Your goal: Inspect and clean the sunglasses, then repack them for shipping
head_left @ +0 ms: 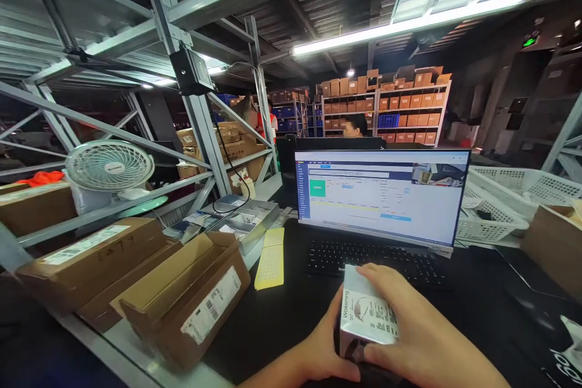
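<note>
A small white product box (364,310), printed with the word "Wokening" and a picture on its face, is held over the black desk in front of the keyboard (373,259). My left hand (325,345) grips its left and lower side. My right hand (404,315) wraps round its right side, with fingers over the top edge and the thumb at the lower edge. Behind the keyboard stands a lit monitor (382,194) showing a software page with a small camera picture in its upper right corner.
Left of my hands lie a yellow sheet pad (271,257) and an open brown carton (213,291) with a label. Another carton (104,254) and a fan (110,167) are farther left. White baskets (495,227) and a mouse (530,303) are at right. A person (356,126) sits beyond the monitor.
</note>
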Demonstrator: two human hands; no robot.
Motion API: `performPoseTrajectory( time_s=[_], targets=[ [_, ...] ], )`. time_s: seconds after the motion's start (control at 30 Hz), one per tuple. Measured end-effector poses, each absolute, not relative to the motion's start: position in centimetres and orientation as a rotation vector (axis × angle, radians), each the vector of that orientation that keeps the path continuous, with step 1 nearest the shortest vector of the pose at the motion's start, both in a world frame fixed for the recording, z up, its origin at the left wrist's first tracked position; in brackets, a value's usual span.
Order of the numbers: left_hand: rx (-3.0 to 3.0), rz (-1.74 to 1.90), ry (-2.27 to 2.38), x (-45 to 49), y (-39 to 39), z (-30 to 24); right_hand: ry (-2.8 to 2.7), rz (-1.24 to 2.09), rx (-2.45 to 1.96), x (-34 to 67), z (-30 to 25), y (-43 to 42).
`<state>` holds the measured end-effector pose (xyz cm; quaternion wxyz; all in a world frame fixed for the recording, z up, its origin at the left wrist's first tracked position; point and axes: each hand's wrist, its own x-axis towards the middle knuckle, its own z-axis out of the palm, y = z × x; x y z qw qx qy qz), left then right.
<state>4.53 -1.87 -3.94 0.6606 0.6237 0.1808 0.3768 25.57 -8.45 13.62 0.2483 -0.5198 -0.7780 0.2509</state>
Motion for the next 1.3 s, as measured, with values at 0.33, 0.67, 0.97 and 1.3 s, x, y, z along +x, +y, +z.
performPoseTrajectory(
  time_s=[0.33, 0.67, 0.97, 1.3],
  targets=[
    [1.011, 1.253, 0.352, 4.4, -1.5, -2.9, -1.642, 0.781, -1.175, 28.0, 9.6, -2.8],
    [0.471, 1.559, 0.488, 1.7, 2.0, -2.4, -1.414, 1.85, -0.784, 20.0, 3.3, -1.2],
    [0.52, 1.469, 0.568, 1.8, 2.0, -2.3, -1.0, 1.977, -0.603, 19.4, 1.6, -0.9],
    [0.563, 1.826, 0.571, 0.3, 3.1, 1.3, -1.021, 1.633, -0.813, 19.1, 0.2, -0.4]
  ],
)
